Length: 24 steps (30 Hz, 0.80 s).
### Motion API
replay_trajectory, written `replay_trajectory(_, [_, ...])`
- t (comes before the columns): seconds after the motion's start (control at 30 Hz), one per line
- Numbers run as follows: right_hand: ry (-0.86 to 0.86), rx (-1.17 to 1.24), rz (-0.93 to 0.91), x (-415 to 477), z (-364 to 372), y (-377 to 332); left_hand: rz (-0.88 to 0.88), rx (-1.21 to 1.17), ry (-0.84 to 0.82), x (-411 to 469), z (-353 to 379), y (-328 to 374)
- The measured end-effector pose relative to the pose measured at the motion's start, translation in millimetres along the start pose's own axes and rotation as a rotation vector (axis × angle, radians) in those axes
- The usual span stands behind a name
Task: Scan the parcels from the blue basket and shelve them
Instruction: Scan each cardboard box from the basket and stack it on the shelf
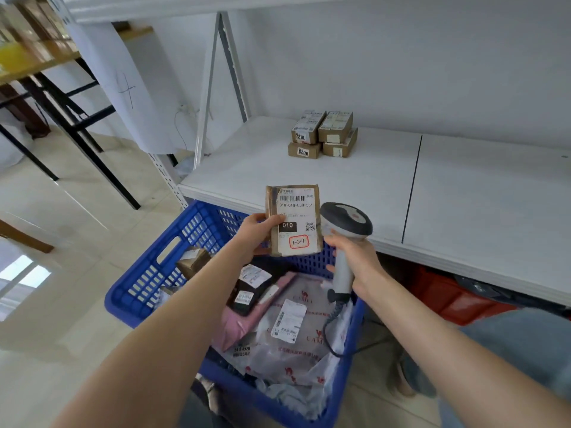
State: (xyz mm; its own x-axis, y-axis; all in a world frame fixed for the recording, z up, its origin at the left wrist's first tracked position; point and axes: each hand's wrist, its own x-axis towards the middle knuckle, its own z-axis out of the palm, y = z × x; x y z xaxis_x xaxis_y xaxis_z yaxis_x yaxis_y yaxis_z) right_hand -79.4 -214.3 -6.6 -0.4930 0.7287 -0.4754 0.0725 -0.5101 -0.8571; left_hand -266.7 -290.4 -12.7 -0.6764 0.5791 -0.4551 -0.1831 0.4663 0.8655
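My left hand [258,233] holds a small brown parcel [293,220] upright above the blue basket [160,273], its white label with a barcode and a red-ringed handwritten note facing me. My right hand [355,257] grips the handle of a grey corded barcode scanner [346,223], whose head sits right beside the parcel's right edge. Inside the basket lie several parcels: a grey printed bag [296,332], a pink bag [238,325], a small black packet [247,298] and a brown box [194,261].
A white shelf board [463,186] spans the middle and right, with several small brown boxes [323,134] stacked near its back. A red crate [454,298] sits under the shelf. A dark-framed table [61,88] stands at the left over tiled floor.
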Motion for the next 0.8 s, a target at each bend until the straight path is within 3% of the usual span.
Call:
replay_trajectory(0.33, [-0.047,0.284,0.034,100,40,-32,0.069,0.131,-0.057,103,19,58])
replay_trajectory(0.53, [-0.045,0.347,0.045,147,55,-36,0.232,0.234,0.057,152,32,58])
replay_trajectory(0.63, [-0.045,0.350,0.043,158,58,-39,0.340,0.474,0.149,160,38,61])
replay_trajectory(0.8, [0.093,0.313,-0.008,161,43,-46,0.699,1.053,0.317,136,55,54])
